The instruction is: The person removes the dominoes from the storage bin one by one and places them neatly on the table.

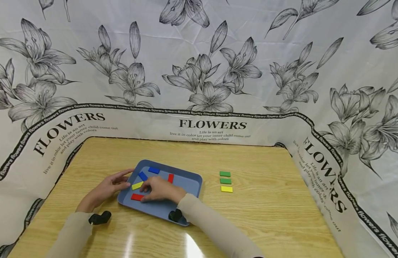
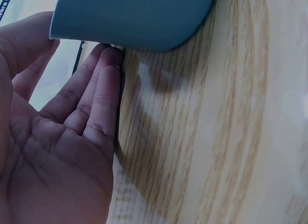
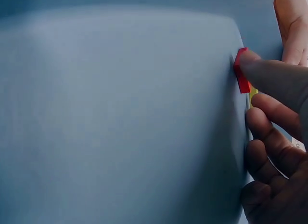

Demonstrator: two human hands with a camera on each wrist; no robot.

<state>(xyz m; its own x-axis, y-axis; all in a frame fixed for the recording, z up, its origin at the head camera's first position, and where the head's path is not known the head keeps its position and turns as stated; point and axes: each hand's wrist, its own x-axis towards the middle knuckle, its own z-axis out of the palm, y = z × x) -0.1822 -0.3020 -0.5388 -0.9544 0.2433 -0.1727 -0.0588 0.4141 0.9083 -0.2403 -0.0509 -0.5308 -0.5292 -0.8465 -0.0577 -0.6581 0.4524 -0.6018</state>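
My left hand (image 1: pixel 103 190) holds the left rim of a blue-grey tray (image 1: pixel 194 176). In the left wrist view the thumb lies against the tray wall (image 2: pixel 134 21) and the other fingers reach under it. Over the tray's left half is my right hand (image 1: pixel 161 188), with its thumb at the end of a flat red block (image 1: pixel 136 197). That thumb overlaps the red block (image 3: pixel 242 72) in the right wrist view; the bent fingers stand apart from it. By these fingers lies a yellow block (image 1: pixel 136 185), partly hidden in the right wrist view.
Two blue blocks (image 1: pixel 154 170) and another red block (image 1: pixel 170 177) lie in the tray. Right of it, two green blocks (image 1: pixel 225 173) and a yellow block (image 1: pixel 226 189) form a column on the wooden table (image 1: pixel 266 211). A flower-printed cloth (image 1: pixel 212 123) hangs around the table.
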